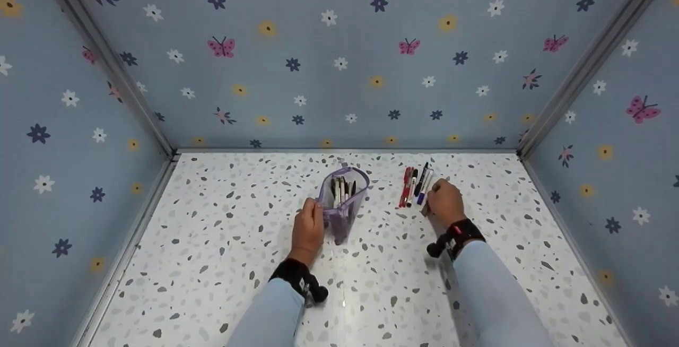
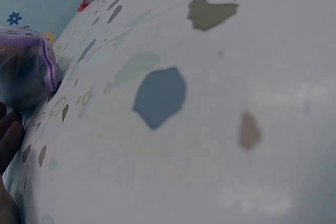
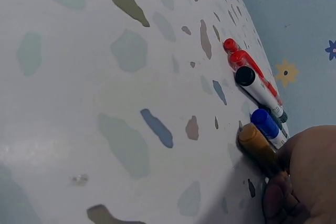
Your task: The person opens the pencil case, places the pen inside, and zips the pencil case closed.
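My left hand (image 1: 307, 231) grips the left rim of a purple mesh pencil pouch (image 1: 342, 225), which lies with its mouth wide open. Several pens and markers (image 1: 342, 192) stick up inside it. To the right, my right hand (image 1: 446, 202) pinches a marker with an orange-brown end (image 3: 255, 142), lying at the edge of a row on the table. A blue-capped marker (image 3: 265, 123) is right beside it. Farther left in that row lie a white marker with a black cap (image 3: 257, 86) and red pens (image 1: 406, 183). The left wrist view catches only part of the pouch (image 2: 52, 69) and dark fingertips.
The speckled white table (image 1: 223, 262) is bounded by a blue floral back panel (image 1: 339, 92) and side panels (image 1: 69, 177) in metal frames. A black pen (image 1: 423, 177) lies in the row, between the black-capped and blue-capped markers.
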{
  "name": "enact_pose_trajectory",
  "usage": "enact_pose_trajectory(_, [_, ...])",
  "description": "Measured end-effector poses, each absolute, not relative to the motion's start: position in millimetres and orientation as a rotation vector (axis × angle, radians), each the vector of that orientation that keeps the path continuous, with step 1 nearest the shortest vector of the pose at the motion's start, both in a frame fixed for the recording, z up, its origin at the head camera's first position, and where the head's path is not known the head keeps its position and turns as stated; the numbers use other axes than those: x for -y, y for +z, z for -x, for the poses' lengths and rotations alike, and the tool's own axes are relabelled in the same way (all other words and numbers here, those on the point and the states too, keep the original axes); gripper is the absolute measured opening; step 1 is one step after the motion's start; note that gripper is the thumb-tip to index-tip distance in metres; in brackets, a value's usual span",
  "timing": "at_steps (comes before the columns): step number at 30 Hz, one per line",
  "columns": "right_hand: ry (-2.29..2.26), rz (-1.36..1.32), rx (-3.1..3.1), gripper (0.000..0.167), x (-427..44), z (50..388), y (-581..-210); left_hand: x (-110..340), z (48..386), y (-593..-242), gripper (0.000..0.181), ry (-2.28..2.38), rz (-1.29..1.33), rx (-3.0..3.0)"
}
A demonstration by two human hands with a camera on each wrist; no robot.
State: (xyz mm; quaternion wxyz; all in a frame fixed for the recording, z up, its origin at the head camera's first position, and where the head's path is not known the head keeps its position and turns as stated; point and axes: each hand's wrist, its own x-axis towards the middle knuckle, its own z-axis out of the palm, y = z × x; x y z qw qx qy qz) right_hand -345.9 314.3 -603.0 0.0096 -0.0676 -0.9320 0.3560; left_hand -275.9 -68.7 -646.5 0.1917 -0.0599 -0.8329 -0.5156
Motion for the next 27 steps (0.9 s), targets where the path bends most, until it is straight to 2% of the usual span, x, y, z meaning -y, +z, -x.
enact_pose_trajectory(4, [1.281, 0.220, 2.819, 0.018, -318, 340, -598, 68, 277, -646, 0.025, -1.440, 0.181, 2.331])
enact_pose_trajectory(9, [1.343, 0.367, 2.730, 0.022, -321, 343, -596, 68, 277, -646, 0.025, -1.445, 0.183, 2.317])
enact_pose_trajectory(13, [1.451, 0.415, 2.593, 0.029, -311, 347, -588, 69, 277, -646, 0.023, -1.447, 0.176, 2.308])
enact_pose_trajectory(21, [1.760, 0.206, 2.397, 0.023, -244, 348, -556, 70, 278, -650, 0.021, -1.461, 0.169, 2.300])
enact_pose_trajectory(27, [1.770, 0.005, 2.359, 0.017, -190, 343, -544, 68, 277, -647, 0.021, -1.481, 0.172, 2.316])
